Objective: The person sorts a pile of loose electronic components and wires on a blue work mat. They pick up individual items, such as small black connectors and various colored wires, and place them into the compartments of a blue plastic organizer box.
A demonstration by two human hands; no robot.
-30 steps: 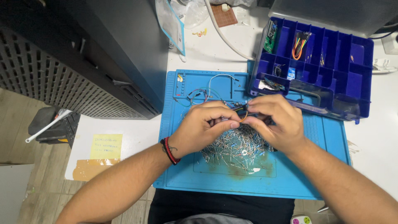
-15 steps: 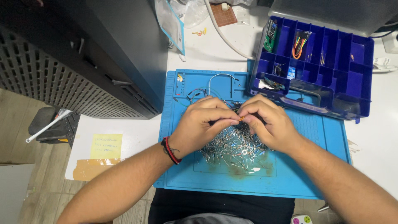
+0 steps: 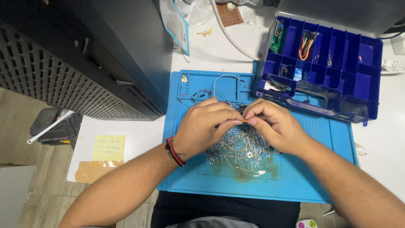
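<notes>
Over the blue work mat (image 3: pixel 337 139), the left hand (image 3: pixel 202 126) and right hand (image 3: pixel 274 126) meet fingertip to fingertip, both pinched shut on one small orange-tipped component (image 3: pixel 245 120) (too tiny to identify), held just above the pile of loose metal-legged parts (image 3: pixel 240 148) at the mat's middle, probably to keep it from dropping back among the others. A blue compartment box (image 3: pixel 363 84) overlaps the mat's far right corner, within easy reach.

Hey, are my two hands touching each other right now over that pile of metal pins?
Touching. The head view shows the left hand and right hand meeting fingertip to fingertip on a small orange piece, above the pile of metal pins.
</notes>
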